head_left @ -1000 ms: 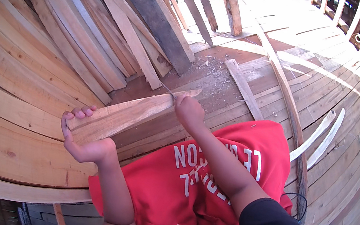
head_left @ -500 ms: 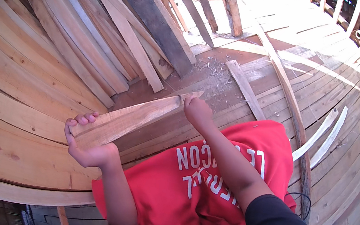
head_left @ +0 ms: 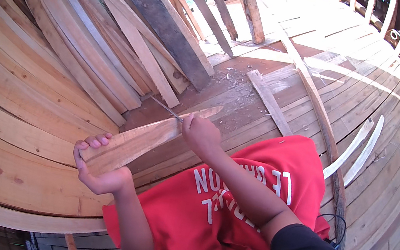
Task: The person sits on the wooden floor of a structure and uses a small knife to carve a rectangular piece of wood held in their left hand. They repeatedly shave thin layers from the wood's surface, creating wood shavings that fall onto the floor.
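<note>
A long, pale wooden piece [head_left: 146, 139] slants across in front of me, tapering to a point at its far right end. My left hand [head_left: 104, 167] grips its wide near end, fingers curled over the edge and thumb side underneath. Around the handle of a thin-bladed knife [head_left: 166, 108] my right hand [head_left: 202, 136] is closed. The blade lies across the upper part of the wood and sticks out past its left edge. My fist hides the handle.
Wood shavings [head_left: 236, 86] lie scattered on the plank floor [head_left: 389, 174]. Several long boards [head_left: 87, 35] lean at the left beside a dark timber [head_left: 150, 14]. A long strip [head_left: 316, 102] and two pale curved pieces [head_left: 365, 151] lie at right. Red cloth [head_left: 246, 197] covers my lap.
My right hand has moved the knife leftward and nearer, away from the wood's pointed tip. More of the blade shows now. My left hand keeps its grip and has shifted slightly right and down.
</note>
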The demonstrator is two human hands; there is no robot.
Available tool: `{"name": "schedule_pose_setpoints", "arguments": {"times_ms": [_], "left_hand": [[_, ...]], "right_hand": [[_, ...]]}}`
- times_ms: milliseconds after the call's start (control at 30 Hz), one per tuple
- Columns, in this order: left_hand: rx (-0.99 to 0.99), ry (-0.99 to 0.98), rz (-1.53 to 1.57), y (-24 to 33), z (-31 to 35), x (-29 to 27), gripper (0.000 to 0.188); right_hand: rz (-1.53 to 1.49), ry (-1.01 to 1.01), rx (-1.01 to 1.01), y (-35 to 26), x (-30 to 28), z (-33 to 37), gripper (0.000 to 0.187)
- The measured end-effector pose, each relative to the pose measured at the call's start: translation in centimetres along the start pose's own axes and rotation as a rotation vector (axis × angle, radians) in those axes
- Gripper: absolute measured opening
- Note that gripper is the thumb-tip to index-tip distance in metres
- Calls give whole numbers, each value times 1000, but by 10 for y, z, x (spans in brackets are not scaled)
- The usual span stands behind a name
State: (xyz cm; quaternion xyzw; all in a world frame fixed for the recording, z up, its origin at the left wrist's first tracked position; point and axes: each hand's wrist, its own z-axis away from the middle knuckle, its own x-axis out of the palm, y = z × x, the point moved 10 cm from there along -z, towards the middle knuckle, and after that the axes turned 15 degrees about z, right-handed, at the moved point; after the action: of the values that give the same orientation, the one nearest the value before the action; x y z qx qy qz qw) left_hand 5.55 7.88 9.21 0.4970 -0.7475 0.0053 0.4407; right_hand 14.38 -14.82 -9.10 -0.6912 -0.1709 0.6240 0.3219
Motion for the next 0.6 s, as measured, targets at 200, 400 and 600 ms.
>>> {"name": "schedule_pose_setpoints", "arguments": {"times_ms": [200, 400, 600], "left_hand": [[-36, -84, 24, -13, 1, 17, 31], [-15, -79, 18, 0, -3, 2, 29], [-73, -24, 57, -14, -8, 3, 29]], "right_hand": [[80, -11, 204, 121, 29, -52, 51], [13, -135, 29, -7, -1, -3, 55], [54, -16, 204, 110, 34, -46, 55]]}}
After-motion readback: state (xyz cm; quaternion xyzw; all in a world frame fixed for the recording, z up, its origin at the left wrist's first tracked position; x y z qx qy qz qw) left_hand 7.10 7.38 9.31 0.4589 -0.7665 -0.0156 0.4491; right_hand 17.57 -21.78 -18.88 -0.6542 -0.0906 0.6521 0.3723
